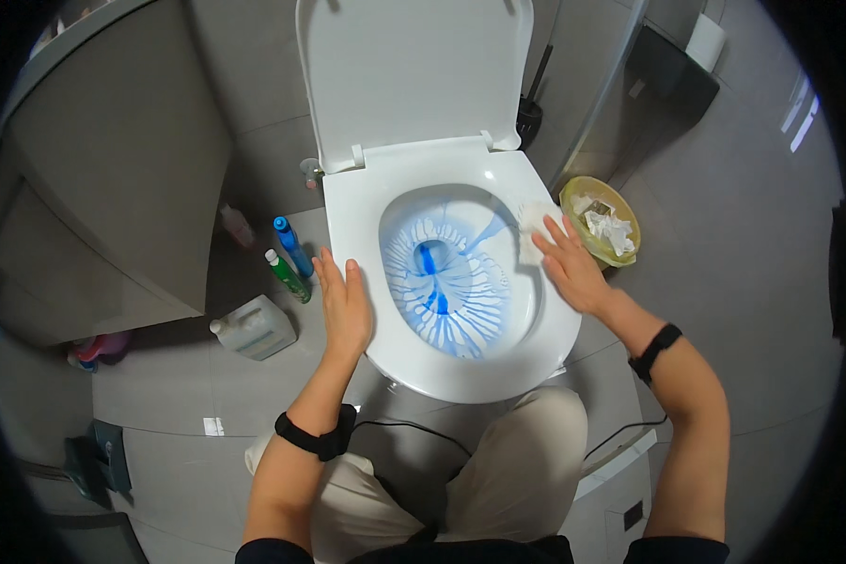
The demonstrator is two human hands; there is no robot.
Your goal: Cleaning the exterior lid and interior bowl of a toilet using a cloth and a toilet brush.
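A white toilet stands before me with its lid [419, 70] raised and its seat ring [458, 384] down. Blue liquid streaks the inside of the bowl [448, 282]. My right hand [571, 271] presses a white cloth or wipe [536, 218] flat on the right side of the rim, fingers spread over its lower edge. At the left side of the toilet, my left hand [343, 303] rests against the outer edge, its fingers extended and the thumb slightly apart, with nothing held.
Left of the toilet stand a blue bottle [293, 247], a green bottle [288, 276] and a whitish jug [255, 329], near a grey cabinet [120, 169]. A lined yellow bin [633, 211] holds crumpled paper at right. A black toilet brush [531, 113] stands behind.
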